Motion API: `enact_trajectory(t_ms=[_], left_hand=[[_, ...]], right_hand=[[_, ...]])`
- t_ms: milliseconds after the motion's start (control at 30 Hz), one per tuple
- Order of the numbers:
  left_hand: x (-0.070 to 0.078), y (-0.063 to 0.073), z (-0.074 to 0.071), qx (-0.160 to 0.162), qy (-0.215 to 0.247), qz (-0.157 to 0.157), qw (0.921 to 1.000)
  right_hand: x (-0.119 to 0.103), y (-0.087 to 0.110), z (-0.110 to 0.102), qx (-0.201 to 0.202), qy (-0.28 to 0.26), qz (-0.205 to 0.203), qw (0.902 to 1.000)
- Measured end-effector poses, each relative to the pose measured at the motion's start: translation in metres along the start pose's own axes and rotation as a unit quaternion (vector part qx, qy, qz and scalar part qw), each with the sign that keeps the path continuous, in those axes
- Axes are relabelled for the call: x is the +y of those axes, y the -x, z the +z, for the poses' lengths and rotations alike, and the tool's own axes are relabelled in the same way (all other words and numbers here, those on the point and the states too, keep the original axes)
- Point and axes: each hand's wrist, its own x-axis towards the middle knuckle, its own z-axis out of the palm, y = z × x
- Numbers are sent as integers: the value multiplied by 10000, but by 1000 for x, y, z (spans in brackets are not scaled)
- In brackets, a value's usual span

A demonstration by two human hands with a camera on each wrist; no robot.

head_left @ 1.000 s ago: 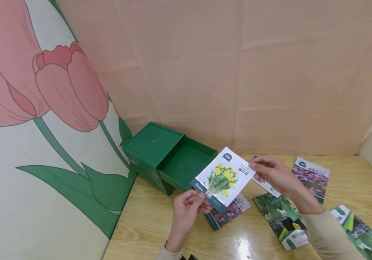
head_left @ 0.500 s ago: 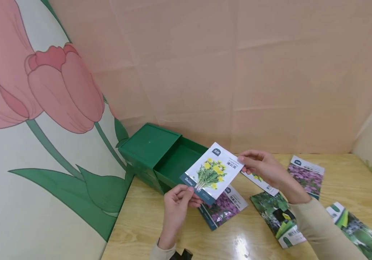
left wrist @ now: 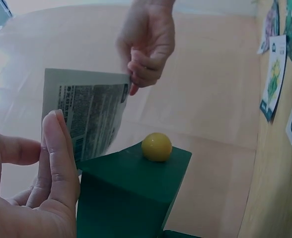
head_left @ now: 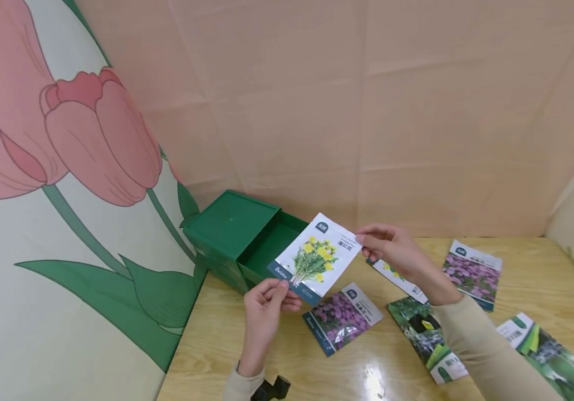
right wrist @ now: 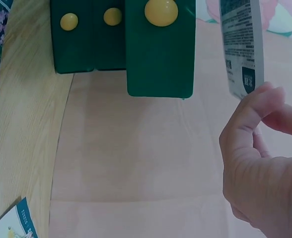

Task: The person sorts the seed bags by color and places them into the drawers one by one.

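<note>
A white seed packet (head_left: 317, 257) with a picture of yellow flowers is held up tilted in front of the green drawer box (head_left: 231, 217). My left hand (head_left: 265, 312) pinches its blue lower edge between thumb and fingers. At the opposite side, my right hand (head_left: 399, 250) pinches the packet's right corner. The printed back of the packet (left wrist: 89, 114) faces the left wrist view. The box's top drawer (head_left: 266, 245) is pulled out, partly hidden behind the packet. Round yellow knobs sit on the drawer fronts, one on the pulled-out top drawer front (right wrist: 161, 64).
On the wooden table (head_left: 362, 384) lie a purple-flower packet (head_left: 344, 317), another purple-flower packet (head_left: 472, 273), a yellow-flower packet (head_left: 402, 281) partly under my right hand, and green-pictured packets (head_left: 417, 328) at right. A tulip-painted wall (head_left: 111, 139) stands on the left.
Both hands have carried the yellow-flower packet left and slightly up, over the pulled-out drawer. The purple-flower packet below it is now fully uncovered. The view has shifted a little.
</note>
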Motion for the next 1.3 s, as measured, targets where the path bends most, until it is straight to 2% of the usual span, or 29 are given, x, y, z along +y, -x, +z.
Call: enact_trajectory(t_ms=[233, 467, 967, 1300], left_hand=[[2, -3, -4, 149, -176, 20, 9997], [4, -6, -9, 284, -55, 85, 9995], [1, -17, -23, 611, -7, 151, 9980], [-6, -23, -30, 779, -59, -13, 9969]], right_hand=[[-1, -5, 4, 65, 150, 74, 9998], [-2, -15, 12, 144, 237, 109, 9996], [3, -33, 28, 236, 366, -220, 9988], [4, -43, 34, 261, 303, -269, 9988]])
